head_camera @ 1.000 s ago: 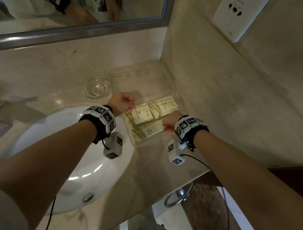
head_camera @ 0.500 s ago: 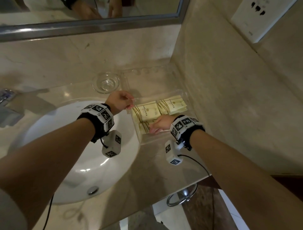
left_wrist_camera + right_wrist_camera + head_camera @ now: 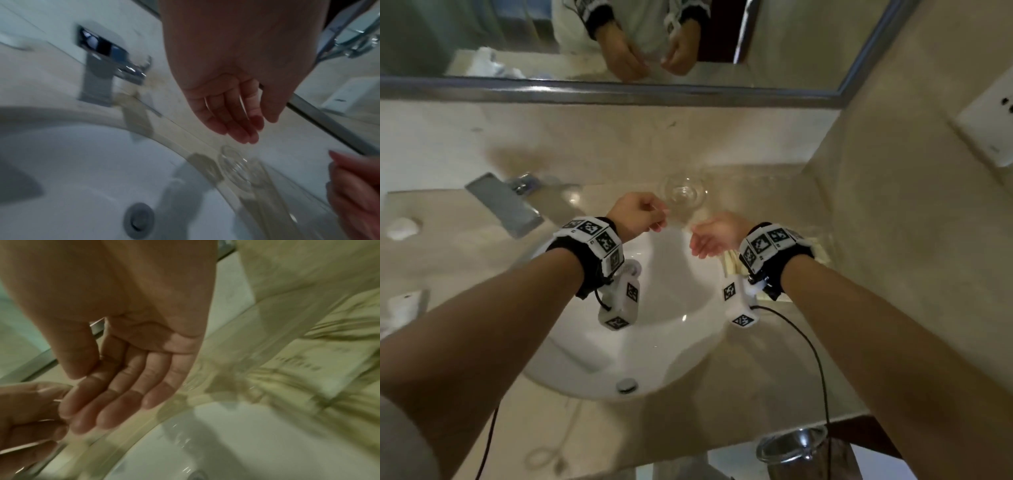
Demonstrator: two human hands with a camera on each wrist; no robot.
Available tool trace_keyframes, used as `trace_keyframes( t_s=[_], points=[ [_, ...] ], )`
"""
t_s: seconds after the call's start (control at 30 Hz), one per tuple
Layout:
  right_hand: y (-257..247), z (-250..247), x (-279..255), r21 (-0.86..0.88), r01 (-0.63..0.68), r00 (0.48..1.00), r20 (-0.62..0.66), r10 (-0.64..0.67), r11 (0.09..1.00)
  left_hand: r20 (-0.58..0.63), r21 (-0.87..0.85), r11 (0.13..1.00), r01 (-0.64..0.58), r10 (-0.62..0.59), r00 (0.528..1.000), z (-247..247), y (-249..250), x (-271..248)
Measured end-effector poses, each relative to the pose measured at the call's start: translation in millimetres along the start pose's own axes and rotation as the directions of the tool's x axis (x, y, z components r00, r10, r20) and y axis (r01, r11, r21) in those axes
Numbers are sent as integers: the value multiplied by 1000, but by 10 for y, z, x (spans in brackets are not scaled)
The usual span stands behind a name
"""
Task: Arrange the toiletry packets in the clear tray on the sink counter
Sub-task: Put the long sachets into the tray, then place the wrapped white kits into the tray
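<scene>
Packets (image 3: pixel 320 363) blurred, uncountable; two hands

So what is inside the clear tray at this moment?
Pale packets with gold stripes lie flat in the tray. In the head view the right hand and its wristband cover most of them, so their number cannot be seen.

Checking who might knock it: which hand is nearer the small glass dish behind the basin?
Left. The left hand hangs just beside the glass dish, at its near-left edge. The right hand is further toward the person, over the basin rim.
</scene>
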State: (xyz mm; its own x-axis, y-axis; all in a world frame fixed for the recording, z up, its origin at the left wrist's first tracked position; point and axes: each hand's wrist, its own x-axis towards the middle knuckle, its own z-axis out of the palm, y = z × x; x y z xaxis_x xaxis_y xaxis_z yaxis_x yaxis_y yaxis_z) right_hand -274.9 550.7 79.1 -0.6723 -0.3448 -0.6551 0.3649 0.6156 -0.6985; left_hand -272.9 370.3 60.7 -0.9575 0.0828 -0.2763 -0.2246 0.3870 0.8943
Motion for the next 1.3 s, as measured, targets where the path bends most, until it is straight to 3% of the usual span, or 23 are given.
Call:
trace_keyframes(
  t_s=[0.23, 0.33, 0.57, 0.7, 0.83, 1.0, 1.13, 1.3],
  points=[
    [-957, 1203, 374, -105, 147, 974, 191, -125, 984, -246, -117, 987, 110, -137, 960, -1247, -657, -680],
    [-1234, 1758, 460, -225, 167, 949, 299, -95, 960, -294, -177, 968, 176, -223, 929, -1659, -951, -1018],
    [-1537, 3037, 749, -392, 303, 921, 356, -160, 869, -468, -210, 898, 386, -439, 767, -2487, -1922, -1862],
    [-1555, 3508, 949, -557, 334, 929, 331, -165, 761, -449, -173, 842, 511, -529, 720, -2645, -2287, -2175],
    [-1499, 3783, 1113, -618, 291, 952, 264, -156, 731, -409, -31, 799, 601, -558, 721, -2694, -2481, -2330],
    [-1547, 3986, 1270, -541, 181, 983, 122, -136, 821, -424, 40, 756, 653, -579, 697, -2793, -2584, -2404],
    [-1493, 4209, 1451, -312, 27, 1000, 20, -22, 950, -363, -132, 741, 658, -654, 663, -2805, -2603, -2392],
    [-1333, 4401, 1774, -238, -6, 1000, -3, 5, 971, -328, -163, 731, 663, -674, 662, -2784, -2675, -2338]
  ],
)
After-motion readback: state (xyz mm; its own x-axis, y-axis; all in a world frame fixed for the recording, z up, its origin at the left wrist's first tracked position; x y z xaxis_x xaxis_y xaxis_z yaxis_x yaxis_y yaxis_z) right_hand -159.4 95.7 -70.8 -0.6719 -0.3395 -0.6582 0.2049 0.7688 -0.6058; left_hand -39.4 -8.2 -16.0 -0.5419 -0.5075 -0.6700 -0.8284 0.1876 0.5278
